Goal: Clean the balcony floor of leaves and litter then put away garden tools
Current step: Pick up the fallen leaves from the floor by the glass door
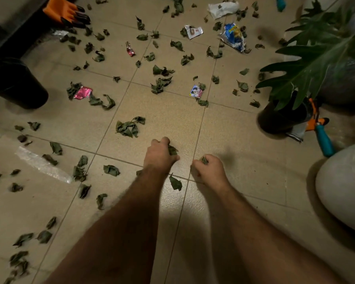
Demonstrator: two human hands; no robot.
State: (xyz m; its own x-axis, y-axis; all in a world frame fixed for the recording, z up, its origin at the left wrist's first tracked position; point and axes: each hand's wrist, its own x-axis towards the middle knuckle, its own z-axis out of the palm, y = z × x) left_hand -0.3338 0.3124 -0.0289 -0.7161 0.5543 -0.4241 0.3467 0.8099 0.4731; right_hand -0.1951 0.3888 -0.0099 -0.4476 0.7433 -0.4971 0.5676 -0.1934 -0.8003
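Observation:
Dry green leaves lie scattered over the beige tiled floor [168, 115], with one clump [128, 128] just ahead of my hands and a single leaf [175, 183] between my wrists. My left hand [160, 155] is curled round a bunch of leaves [172, 149]. My right hand [208, 168] pinches a small leaf [204, 160]. Litter lies among the leaves: a pink wrapper [82, 92], a red wrapper [130, 49], a blue-white packet [234, 35], a white paper [222, 9], a small printed sachet [196, 91] and a clear plastic strip [42, 163].
A black bin [16, 83] stands at the left. Orange and black garden gloves [67, 12] lie at the top left. A potted plant [285, 117] with large leaves stands at the right, a teal-handled tool [324, 140] beside it. A white pot [344, 189] is at the right edge.

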